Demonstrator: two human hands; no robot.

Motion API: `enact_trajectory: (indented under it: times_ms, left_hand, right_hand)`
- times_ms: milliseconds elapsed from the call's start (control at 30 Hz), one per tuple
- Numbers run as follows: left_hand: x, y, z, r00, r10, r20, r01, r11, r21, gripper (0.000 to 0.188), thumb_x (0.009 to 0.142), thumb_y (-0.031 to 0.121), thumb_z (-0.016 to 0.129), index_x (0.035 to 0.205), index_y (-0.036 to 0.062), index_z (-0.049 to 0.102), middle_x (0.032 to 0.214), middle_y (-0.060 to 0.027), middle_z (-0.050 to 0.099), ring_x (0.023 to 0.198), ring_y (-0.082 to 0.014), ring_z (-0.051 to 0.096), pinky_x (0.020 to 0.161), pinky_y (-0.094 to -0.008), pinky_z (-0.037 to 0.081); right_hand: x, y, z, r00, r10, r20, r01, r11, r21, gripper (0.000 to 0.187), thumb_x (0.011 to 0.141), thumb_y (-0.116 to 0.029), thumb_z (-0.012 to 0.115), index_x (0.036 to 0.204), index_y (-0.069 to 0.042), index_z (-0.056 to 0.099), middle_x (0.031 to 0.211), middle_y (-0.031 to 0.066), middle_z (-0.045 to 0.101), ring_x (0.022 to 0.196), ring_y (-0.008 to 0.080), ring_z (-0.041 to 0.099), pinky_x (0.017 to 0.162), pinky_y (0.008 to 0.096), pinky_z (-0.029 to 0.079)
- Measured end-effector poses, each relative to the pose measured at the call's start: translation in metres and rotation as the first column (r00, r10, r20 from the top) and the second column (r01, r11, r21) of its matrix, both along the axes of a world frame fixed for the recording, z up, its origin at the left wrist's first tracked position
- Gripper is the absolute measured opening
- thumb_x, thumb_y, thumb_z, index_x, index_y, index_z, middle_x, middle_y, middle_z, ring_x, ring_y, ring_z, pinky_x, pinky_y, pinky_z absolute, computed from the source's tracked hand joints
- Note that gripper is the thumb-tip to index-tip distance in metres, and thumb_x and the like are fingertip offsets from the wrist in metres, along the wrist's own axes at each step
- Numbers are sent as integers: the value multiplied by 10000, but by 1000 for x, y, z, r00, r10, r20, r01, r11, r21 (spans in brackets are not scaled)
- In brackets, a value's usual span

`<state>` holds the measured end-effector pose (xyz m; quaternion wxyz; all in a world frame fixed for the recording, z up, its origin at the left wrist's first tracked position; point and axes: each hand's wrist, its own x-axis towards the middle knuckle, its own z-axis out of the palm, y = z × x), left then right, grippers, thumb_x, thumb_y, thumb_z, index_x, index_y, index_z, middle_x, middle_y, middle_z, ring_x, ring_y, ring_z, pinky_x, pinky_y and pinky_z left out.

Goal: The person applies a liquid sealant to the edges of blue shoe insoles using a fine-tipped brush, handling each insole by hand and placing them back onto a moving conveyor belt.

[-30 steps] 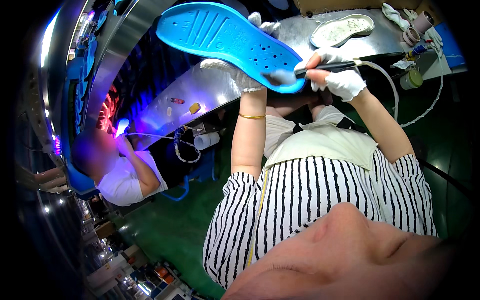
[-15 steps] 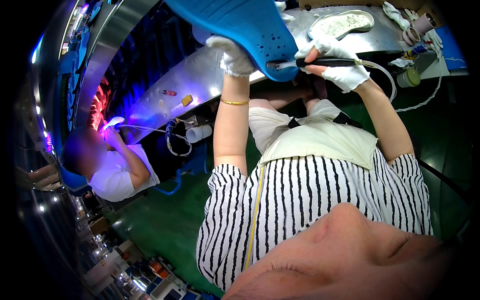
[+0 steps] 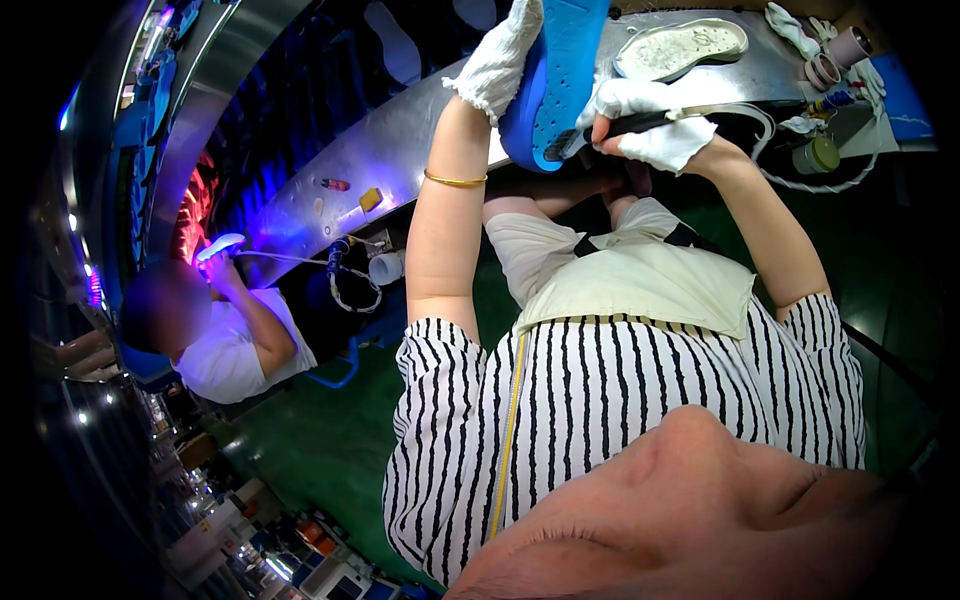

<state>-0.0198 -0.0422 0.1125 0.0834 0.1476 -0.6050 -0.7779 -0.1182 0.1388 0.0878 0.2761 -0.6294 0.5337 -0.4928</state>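
Note:
Near the top centre I hold a blue shoe sole (image 3: 572,70) with small holes, stood on edge over the metal workbench. My left hand (image 3: 500,62), in a white knit glove, grips its left side; the fingertips are partly cut off by the frame's top. In my right hand (image 3: 655,135), gloved with bare fingertips, is a black-handled brush (image 3: 632,124). Its bristle end is at the sole's near end; whether it touches I cannot tell. A pale hose (image 3: 766,130) trails from the brush's back end.
A white sole (image 3: 685,50) lies on the metal workbench (image 3: 340,150), right of my hands. Gloves (image 3: 790,32), tape rolls (image 3: 850,48) and a green-lidded jar (image 3: 824,153) stand farther right. A yellow block (image 3: 371,198) lies left. A person (image 3: 245,335) works beside the lit conveyor.
The blue sole has turned from lying broad to standing on edge, with its near end slightly lower. My left hand has moved up; my right hand has shifted slightly left with the brush.

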Motion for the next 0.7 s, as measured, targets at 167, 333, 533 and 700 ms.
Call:
enact_trajectory:
  times_ms: [167, 333, 533, 700]
  left_hand:
    - [-5, -6, 4, 999, -30, 21, 28, 996, 85, 901, 690, 739, 496, 1247, 32, 456, 1073, -150, 589, 886, -221, 622, 744, -332, 544]
    - [-13, -10, 9, 998, -41, 52, 37, 996, 81, 877, 698, 722, 507, 1233, 28, 465, 1059, -144, 595, 879, -220, 624, 738, -333, 545]
    - [-14, -15, 3, 993, -33, 111, 28, 999, 47, 849, 707, 702, 521, 1216, 24, 477, 1042, -137, 603, 871, -219, 626, 731, -334, 547]
    - [-6, -16, -2, 988, 10, 154, -8, 1000, -8, 826, 714, 685, 532, 1202, 20, 486, 1029, -131, 609, 865, -218, 628, 726, -334, 549]
  right_hand:
    - [-9, -1, 26, 926, 11, 376, -154, 924, 350, 126, 659, 64, 627, 759, -8, 598, 808, 77, 615, 804, 147, 577, 742, 280, 474]
    - [-10, -10, 14, 992, -38, 120, 30, 997, 73, 93, 677, 28, 619, 740, -21, 572, 808, 66, 586, 824, 159, 565, 736, 289, 455]
    - [-23, -7, 21, 998, 55, 26, -56, 996, 69, 117, 650, 49, 613, 740, -17, 578, 779, 77, 589, 759, 175, 575, 688, 299, 462]
    - [-28, -12, 21, 992, -73, 105, 67, 996, 57, 118, 660, 55, 601, 746, -14, 559, 783, 62, 557, 743, 152, 536, 703, 269, 449]
